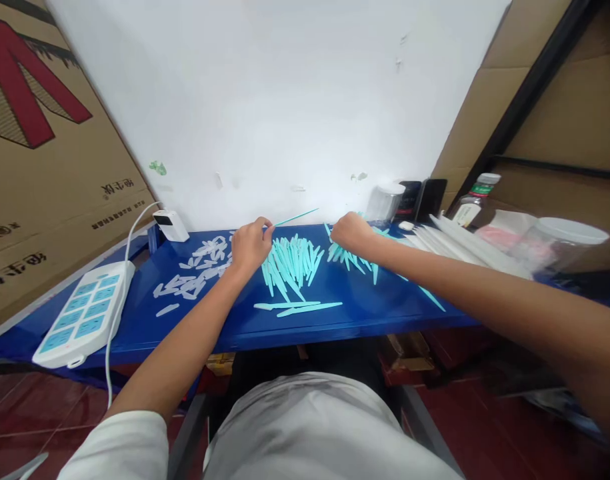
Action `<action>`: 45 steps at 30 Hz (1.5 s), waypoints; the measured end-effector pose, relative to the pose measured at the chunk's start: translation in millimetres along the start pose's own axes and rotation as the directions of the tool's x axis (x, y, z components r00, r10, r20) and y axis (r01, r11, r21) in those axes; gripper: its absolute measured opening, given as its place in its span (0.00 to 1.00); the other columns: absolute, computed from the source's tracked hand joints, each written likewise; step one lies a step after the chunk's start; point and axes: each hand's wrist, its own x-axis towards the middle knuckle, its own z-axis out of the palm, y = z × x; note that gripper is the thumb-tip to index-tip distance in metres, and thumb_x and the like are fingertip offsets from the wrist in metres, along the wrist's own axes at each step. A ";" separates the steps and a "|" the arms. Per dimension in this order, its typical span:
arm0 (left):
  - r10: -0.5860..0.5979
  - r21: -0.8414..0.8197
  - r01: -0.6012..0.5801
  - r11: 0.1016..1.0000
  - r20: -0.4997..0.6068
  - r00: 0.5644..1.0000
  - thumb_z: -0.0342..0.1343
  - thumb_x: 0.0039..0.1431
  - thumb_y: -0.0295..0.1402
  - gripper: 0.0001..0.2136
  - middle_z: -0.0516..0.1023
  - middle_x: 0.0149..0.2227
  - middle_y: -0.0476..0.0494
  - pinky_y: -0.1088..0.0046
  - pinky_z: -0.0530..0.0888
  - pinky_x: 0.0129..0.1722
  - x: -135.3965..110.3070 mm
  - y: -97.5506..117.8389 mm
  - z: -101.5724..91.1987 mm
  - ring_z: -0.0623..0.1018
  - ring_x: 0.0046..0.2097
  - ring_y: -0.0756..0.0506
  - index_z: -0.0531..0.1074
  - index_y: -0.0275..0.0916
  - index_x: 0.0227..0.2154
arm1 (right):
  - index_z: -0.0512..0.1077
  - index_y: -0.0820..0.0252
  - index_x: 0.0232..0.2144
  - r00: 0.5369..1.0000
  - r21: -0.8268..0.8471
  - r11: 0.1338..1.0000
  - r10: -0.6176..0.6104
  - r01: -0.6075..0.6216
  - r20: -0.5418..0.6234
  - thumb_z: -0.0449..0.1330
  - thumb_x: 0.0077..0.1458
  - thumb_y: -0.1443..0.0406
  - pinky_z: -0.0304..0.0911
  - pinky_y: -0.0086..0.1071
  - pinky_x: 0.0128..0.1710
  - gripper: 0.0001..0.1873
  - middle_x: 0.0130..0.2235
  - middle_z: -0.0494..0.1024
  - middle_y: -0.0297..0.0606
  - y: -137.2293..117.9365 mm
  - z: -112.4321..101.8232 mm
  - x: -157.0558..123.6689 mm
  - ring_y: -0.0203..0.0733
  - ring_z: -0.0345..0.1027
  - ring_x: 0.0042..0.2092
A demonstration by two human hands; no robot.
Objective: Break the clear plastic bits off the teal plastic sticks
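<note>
My left hand is closed in a pinch on a thin turquoise stick, which points up and to the right. Beneath and beside that hand spreads a pile of flat, tapered turquoise sticks. Two more lie crosswise in front, one of them a pointed stick. Over at the second pile of turquoise sticks, my right hand has its fingers curled down among them. What those fingers hold is hidden. Left of my left hand, small translucent whitish pieces lie scattered.
The blue table meets a white wall. A power strip with a cable and a white charger are at left. Several long white packets, a clear jar, a bottle and a lidded tub stand right.
</note>
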 end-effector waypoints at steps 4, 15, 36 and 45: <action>0.023 -0.022 -0.023 0.999 -0.011 1.000 0.49 0.71 0.42 0.14 0.81 0.33 0.42 0.67 0.61 0.34 -0.7 0.6 -0.9 0.78 0.35 0.40 0.77 0.42 0.46 | 0.81 0.62 0.32 0.950 -0.342 0.915 -0.114 0.215 0.291 0.58 0.62 0.70 0.62 0.43 0.41 0.11 0.36 0.83 0.53 -25.4 -1.6 -0.5 0.53 0.77 0.45; 0.026 -0.075 -0.027 0.997 -0.016 1.000 0.50 0.71 0.41 0.14 0.80 0.32 0.41 0.67 0.61 0.35 -1.0 -0.4 2.0 0.78 0.36 0.39 0.77 0.42 0.46 | 0.82 0.59 0.36 0.957 -0.243 0.948 -0.146 0.208 0.249 0.58 0.64 0.62 0.65 0.49 0.43 0.13 0.34 0.83 0.53 -30.1 6.6 3.7 0.57 0.76 0.46; 0.028 -0.060 -0.029 0.998 -0.019 0.999 0.50 0.70 0.41 0.13 0.79 0.29 0.43 0.68 0.61 0.34 0.1 1.0 1.6 0.78 0.34 0.40 0.78 0.43 0.45 | 0.76 0.72 0.52 0.735 -0.049 0.868 0.447 -0.494 0.510 0.62 0.63 0.51 0.71 0.39 0.37 0.29 0.48 0.80 0.62 93.5 -15.7 -7.1 0.53 0.79 0.39; 0.041 -0.090 -0.038 0.995 0.027 0.999 0.51 0.69 0.42 0.13 0.78 0.28 0.44 0.68 0.62 0.35 -1.0 3.2 2.5 0.77 0.33 0.41 0.78 0.43 0.45 | 0.78 0.71 0.48 0.705 -0.087 0.813 0.547 -0.576 0.451 0.69 0.51 0.43 0.71 0.42 0.42 0.37 0.42 0.81 0.63 97.2 7.6 -4.2 0.59 0.78 0.44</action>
